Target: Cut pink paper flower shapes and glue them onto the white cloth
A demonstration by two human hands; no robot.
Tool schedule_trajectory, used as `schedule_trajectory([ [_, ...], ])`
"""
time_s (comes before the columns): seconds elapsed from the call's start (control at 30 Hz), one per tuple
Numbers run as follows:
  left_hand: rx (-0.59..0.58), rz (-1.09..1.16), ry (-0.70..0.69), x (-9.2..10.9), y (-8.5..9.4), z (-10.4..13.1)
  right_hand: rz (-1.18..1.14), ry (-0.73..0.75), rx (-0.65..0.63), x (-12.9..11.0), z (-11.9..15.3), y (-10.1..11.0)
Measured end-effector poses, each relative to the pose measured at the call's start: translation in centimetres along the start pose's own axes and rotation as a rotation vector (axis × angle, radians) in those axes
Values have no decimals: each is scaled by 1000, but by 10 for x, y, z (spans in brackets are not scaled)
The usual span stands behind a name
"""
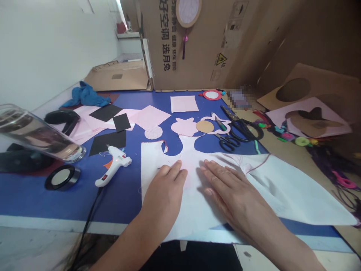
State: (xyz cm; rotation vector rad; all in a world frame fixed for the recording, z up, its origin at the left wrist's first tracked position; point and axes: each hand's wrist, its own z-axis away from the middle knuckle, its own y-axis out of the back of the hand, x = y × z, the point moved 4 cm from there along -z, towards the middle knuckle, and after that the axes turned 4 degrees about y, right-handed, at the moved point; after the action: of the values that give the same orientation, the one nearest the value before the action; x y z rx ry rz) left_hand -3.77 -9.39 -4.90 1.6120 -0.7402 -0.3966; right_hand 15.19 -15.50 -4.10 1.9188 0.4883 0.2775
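A large sheet of pale pink fabric (284, 188) with cut-out curves lies on the blue table (121, 195) near the front edge. My left hand (165, 192) lies flat on it, fingers together, palm down. My right hand (228, 192) presses flat on the same fabric just to the right, fingers stretched out. Neither hand grips anything.
A white glue gun (113, 167) with a black cord lies left of the fabric, beside a tape roll (62, 177) and a glass jar (36, 135). Black scissors (239, 126), pink and black cut pieces (152, 117), a blue cloth (84, 96) and cardboard boxes (197, 41) sit farther back.
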Motion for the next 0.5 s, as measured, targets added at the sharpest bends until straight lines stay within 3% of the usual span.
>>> schedule_trajectory([
  [0.17, 33, -27, -10, 2, 0, 1, 40, 83, -34, -10, -16, -5],
  [0.5, 11, 11, 28, 3, 2, -1, 130, 124, -168, 4, -51, -16],
])
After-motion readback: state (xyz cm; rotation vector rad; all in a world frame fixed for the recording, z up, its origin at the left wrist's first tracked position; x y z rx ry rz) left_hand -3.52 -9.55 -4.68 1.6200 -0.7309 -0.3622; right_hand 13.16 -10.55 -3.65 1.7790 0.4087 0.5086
